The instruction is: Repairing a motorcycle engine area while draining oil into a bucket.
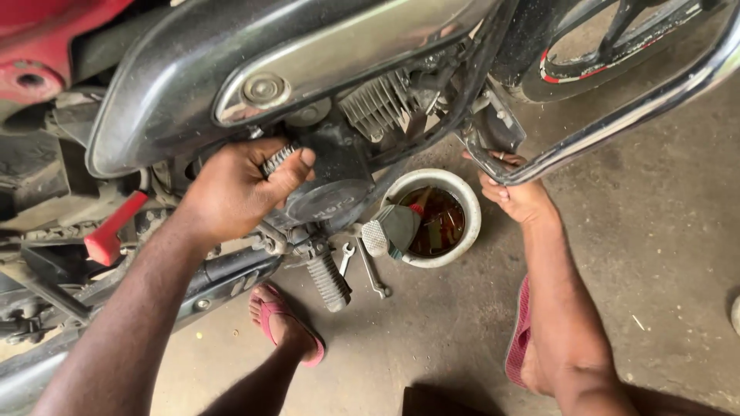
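Motorcycle repair workshop: motorcycle (308, 85), wrenches (362, 266), oil bowl (462, 196), concrete floor (655, 254).

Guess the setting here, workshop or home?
Likely a motorcycle repair workshop, hedged. A motorcycle engine under the left hand, spanners on the concrete floor, and a white bowl of dark oil beside the right hand.

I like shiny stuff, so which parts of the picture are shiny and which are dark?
Head view: soft daylight, no blur; glare streaks the chrome guard bar and the glossy black side cover; dark shadow under the motorcycle around the left hand; the oil in the white bowl reflects faintly near the right hand.
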